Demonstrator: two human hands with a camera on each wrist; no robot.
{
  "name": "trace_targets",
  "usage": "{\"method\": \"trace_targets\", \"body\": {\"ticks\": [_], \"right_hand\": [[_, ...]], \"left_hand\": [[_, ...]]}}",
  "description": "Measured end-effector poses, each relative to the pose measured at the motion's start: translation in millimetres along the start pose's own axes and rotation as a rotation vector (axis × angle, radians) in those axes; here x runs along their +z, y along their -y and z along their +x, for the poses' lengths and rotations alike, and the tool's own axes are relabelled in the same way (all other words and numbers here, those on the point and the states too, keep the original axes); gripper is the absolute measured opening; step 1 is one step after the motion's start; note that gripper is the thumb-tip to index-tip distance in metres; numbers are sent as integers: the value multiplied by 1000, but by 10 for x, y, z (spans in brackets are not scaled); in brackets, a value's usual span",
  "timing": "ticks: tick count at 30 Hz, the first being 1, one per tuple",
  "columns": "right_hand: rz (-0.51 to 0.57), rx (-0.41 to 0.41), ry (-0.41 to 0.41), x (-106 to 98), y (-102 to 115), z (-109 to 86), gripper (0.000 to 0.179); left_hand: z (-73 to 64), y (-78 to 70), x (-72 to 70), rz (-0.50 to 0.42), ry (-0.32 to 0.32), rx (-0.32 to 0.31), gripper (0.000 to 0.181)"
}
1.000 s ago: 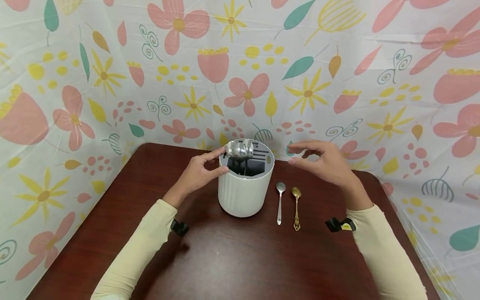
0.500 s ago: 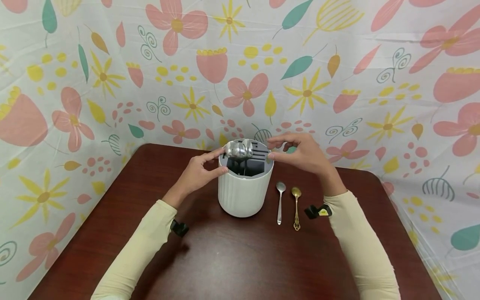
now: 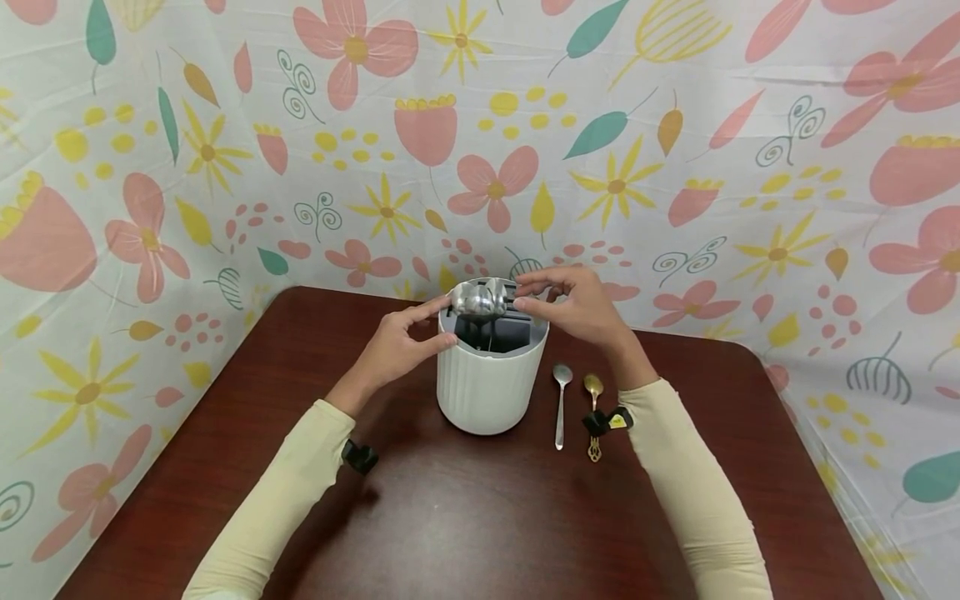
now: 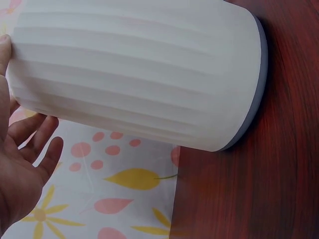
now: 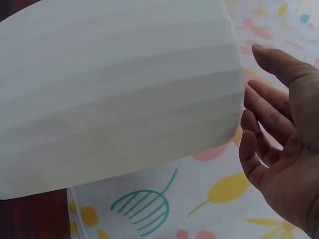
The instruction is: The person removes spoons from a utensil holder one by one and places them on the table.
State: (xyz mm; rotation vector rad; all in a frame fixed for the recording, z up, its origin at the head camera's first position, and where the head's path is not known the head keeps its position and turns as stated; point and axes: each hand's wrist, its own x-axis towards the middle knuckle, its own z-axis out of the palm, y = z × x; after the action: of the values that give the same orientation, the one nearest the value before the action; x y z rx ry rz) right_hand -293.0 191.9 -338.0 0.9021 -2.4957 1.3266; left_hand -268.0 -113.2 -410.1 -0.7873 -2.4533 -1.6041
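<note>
Clutched nothing with loose right hand (image 3: 577, 308); just touched the white holder (image 3: 486, 393) with left hand (image 3: 399, 342), near the back edge of the table (image 3: 480, 508). Seemed stiff, light, maybe slippery (so smooth!), best taken by both sides.

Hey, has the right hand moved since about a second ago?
Yes, leftward in the head view: the right hand was apart from the white container, on its right; now it reaches over the container's top.
</note>
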Motion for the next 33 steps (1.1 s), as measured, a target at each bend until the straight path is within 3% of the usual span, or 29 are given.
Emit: {"method": "trace_targets", "body": {"ticks": [15,30,33], "right_hand": [[-1,22,-31,111,-15,66,25],[18,47,34,166,23,77,33],[4,54,43,160,141,60,32]], "left_hand": [[16,26,5,-10,-3,-7,60],[3,5,-9,-9,-5,4,62],[4,3,-10,-10,-2,-3,63]]}}
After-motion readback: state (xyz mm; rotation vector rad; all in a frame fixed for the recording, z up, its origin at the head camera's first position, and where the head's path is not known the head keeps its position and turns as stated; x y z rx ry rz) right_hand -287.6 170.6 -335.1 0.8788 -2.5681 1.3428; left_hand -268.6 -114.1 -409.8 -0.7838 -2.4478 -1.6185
